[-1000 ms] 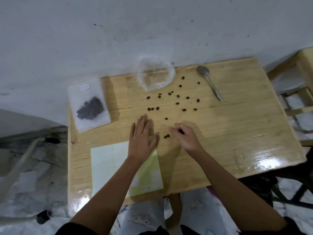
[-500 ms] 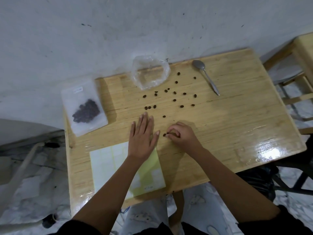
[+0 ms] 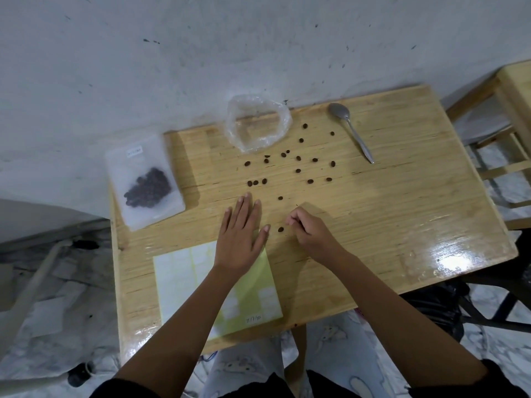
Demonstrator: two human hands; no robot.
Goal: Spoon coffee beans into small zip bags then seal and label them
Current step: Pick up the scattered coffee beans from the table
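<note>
My left hand lies flat with straight fingers on the wooden table, its heel over the yellow-green label sheet. My right hand is curled, fingertips pinched together just right of a single coffee bean; whatever it pinches is hidden. Several loose beans are scattered further back. A sealed, labelled zip bag of beans lies at the back left. An open, crumpled clear bag sits at the back edge, and a metal spoon lies to its right.
The table stands against a grey wall. A wooden stool or chair frame is close on the right. Bare tabletop stretches across the right half. My knees are below the front edge.
Two beans lay beside my right fingertips a second ago; the fingers closed over them and now one bean remains on the table. My left hand stayed flat. The view shifted slightly.
</note>
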